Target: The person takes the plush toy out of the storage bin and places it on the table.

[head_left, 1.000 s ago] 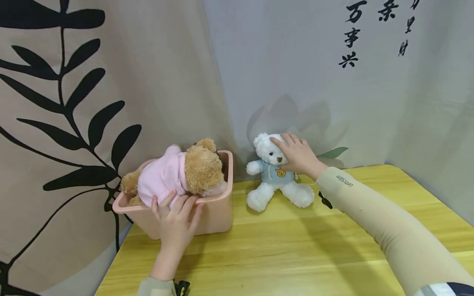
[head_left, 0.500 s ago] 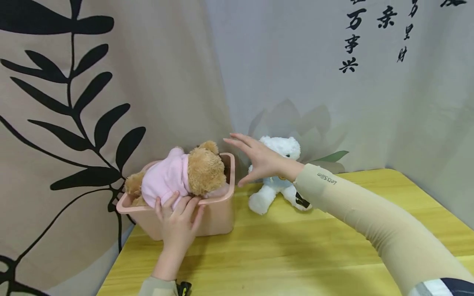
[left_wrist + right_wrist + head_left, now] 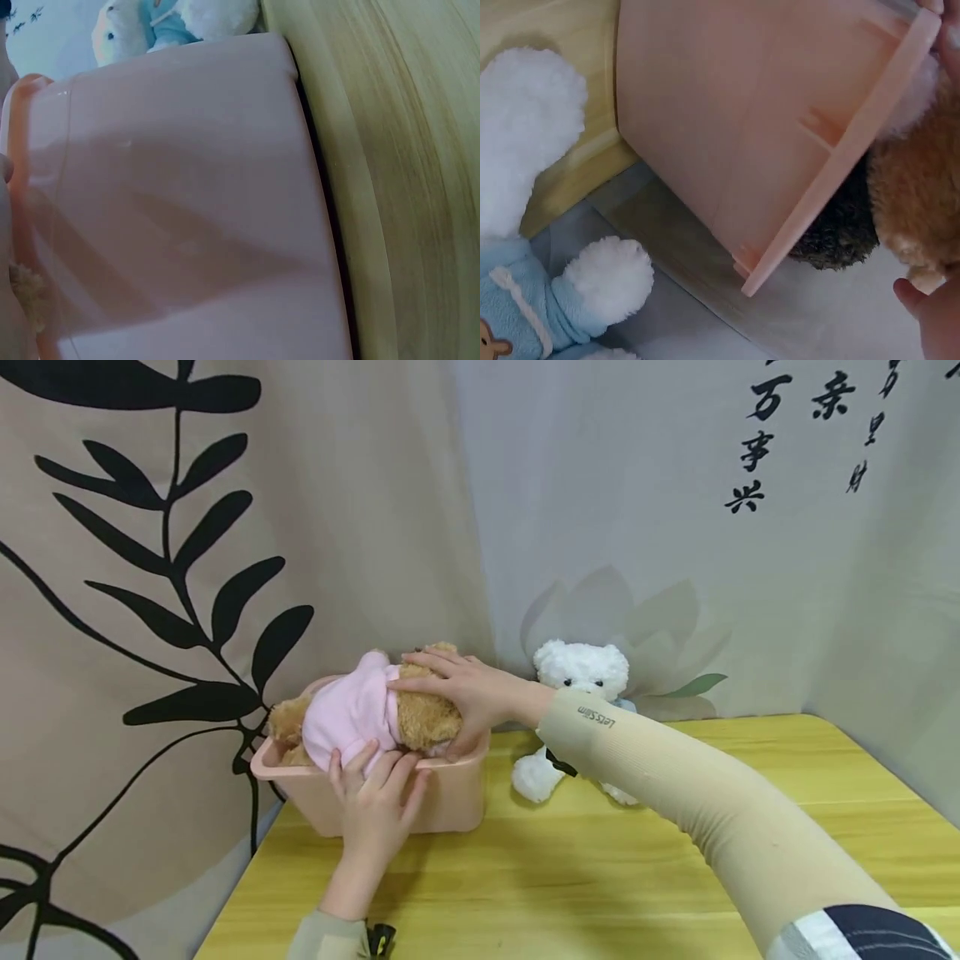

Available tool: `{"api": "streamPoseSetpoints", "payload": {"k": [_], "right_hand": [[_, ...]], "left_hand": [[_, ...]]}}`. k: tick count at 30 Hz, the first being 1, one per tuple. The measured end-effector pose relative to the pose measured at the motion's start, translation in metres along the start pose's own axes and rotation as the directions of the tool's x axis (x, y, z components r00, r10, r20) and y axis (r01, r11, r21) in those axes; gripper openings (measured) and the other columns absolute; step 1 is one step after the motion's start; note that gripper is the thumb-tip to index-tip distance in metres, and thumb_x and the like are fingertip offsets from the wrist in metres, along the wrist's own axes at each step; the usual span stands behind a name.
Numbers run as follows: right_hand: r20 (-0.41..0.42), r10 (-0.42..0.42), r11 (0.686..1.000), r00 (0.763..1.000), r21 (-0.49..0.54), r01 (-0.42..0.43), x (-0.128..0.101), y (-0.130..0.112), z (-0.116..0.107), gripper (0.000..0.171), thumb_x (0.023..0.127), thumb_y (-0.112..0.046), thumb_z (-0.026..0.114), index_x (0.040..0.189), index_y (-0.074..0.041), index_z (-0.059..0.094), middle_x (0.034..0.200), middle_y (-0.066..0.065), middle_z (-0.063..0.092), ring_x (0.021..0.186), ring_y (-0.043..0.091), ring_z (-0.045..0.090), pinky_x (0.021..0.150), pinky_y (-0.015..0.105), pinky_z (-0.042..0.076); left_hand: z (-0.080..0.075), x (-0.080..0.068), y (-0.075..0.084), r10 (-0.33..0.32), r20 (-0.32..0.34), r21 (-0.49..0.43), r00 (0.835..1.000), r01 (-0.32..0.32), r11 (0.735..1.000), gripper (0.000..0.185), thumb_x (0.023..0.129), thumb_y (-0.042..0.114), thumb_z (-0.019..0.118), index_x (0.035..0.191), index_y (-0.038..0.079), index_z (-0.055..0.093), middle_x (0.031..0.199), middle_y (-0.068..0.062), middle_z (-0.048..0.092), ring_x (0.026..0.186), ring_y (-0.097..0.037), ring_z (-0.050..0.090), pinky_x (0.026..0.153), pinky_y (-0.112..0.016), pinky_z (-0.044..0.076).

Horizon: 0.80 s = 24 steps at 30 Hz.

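A brown teddy bear [image 3: 352, 710] in a pink hoodie lies on its side across the top of a pink plastic bin [image 3: 450, 797]. My left hand [image 3: 378, 806] holds the bear at the near rim, its fingers bent over the hoodie; a tuft of tan fur [image 3: 28, 292] shows beside them in the left wrist view. Over the bear's head spreads my right hand [image 3: 476, 693], fingers across the fur, thumb toward the near rim. In the right wrist view one fingertip [image 3: 909, 294] stands slightly off the fur. Behind my right forearm sits a white teddy bear [image 3: 581, 664] in a blue hoodie.
The bin stands at the left of a yellow wood-grain table [image 3: 480, 893]. Cloth curtains [image 3: 375, 510] with printed leaves and characters hang right behind it. Inside the bin is something dark and furry [image 3: 840, 232], partly hidden.
My right hand has left the white teddy bear, swung left through the air and come down over the brown bear's head. The left hand has stayed at the rim. The view has shifted slightly.
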State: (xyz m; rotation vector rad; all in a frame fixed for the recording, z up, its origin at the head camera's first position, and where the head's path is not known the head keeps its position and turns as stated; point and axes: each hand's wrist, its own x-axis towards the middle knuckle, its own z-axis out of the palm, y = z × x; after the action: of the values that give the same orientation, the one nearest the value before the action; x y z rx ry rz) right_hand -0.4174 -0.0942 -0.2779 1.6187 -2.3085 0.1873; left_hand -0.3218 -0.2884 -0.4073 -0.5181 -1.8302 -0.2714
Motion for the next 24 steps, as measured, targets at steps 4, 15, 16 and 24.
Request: {"api": "streamPoseSetpoints", "payload": {"k": [4,15,16,24], "right_hand": [[-0.075,-0.028,0.997,0.997,0.067,0.033,0.006,0.001,0.004,0.109,0.058,-0.053,0.088,0.15,-0.027,0.035,0.158,0.007,0.017,0.144,0.028,0.014,0.114,0.048,0.017],[-0.166,0.03,0.991,0.986,0.133,-0.008,0.014,-0.002,0.01,0.096,0.062,-0.047,0.089,0.144,-0.027,0.043,0.15,0.006,0.03,0.137,0.024,0.024,0.089,0.052,0.041],[-0.178,0.026,0.991,0.984,0.131,-0.003,0.014,-0.003,0.01,0.094,0.062,-0.048,0.088,0.143,-0.028,0.044,0.148,0.006,0.033,0.135,0.024,0.026,0.087,0.051,0.043],[-0.253,-0.09,0.988,0.963,0.102,0.119,0.014,0.002,0.009,0.085,0.065,-0.042,0.089,0.138,-0.019,0.051,0.139,0.013,0.043,0.127,0.028,0.034,0.098,0.044,0.038]], "left_hand": [[-0.001,0.004,0.0,0.002,-0.006,0.003,1.0,-0.002,1.0,0.024,0.092,0.034,0.058,0.093,0.012,0.069,0.093,-0.004,0.064,0.114,-0.036,0.047,0.105,-0.066,0.01],[-0.004,0.007,-0.003,0.008,-0.012,0.017,1.0,-0.007,1.0,0.023,0.091,0.033,0.059,0.093,0.012,0.069,0.093,-0.005,0.064,0.114,-0.036,0.047,0.105,-0.065,0.011],[-0.004,0.007,-0.003,0.009,-0.008,0.019,1.0,-0.009,1.0,0.023,0.09,0.033,0.059,0.093,0.012,0.069,0.093,-0.005,0.064,0.114,-0.036,0.047,0.105,-0.065,0.011],[-0.006,0.005,0.0,0.015,0.06,0.083,0.998,-0.02,0.996,0.026,0.091,0.036,0.057,0.095,0.014,0.07,0.093,-0.005,0.063,0.116,-0.036,0.048,0.105,-0.066,0.014]]}}
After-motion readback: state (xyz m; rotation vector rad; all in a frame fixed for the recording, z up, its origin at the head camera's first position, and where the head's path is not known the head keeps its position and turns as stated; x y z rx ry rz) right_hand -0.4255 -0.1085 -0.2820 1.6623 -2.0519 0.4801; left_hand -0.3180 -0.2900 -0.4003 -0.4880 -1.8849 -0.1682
